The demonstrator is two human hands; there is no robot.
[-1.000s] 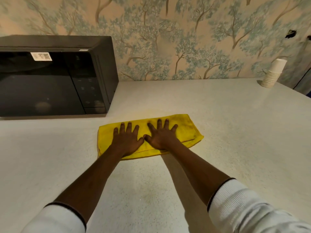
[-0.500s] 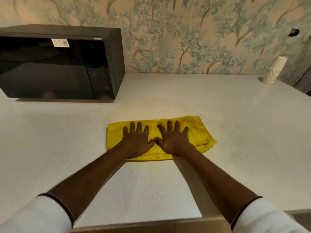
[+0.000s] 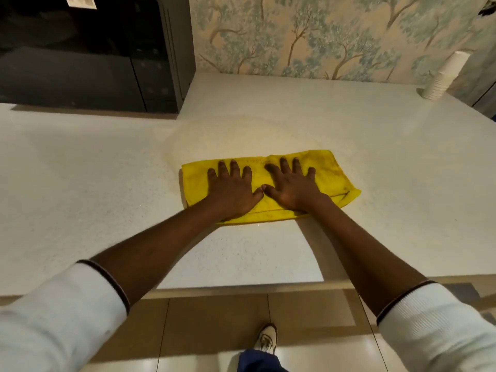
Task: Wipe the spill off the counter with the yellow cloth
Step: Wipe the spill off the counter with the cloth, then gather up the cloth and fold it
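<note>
Head view: both hands flat on the yellow cloth (image 3: 268,183) on the white counter (image 3: 80,183).

Left hand (image 3: 232,187) and right hand (image 3: 291,186) side by side, fingers spread wide, palms pressing down, not gripping anything, thumbs almost touching. Middle of the folded cloth hidden under the hands; only its edges and both ends showing. Faint damp-looking patch (image 3: 228,132) just behind the cloth, hard to make out. Black microwave (image 3: 94,55) at back left, top cut off by the picture edge. Leaning stack of paper cups (image 3: 444,76) at far right by the tree wallpaper (image 3: 322,36). White sleeves (image 3: 53,318) cut off at the bottom corners. One shoe (image 3: 267,339) on the tiled floor (image 3: 201,318) below the counter edge, leg mostly out of view.
</note>
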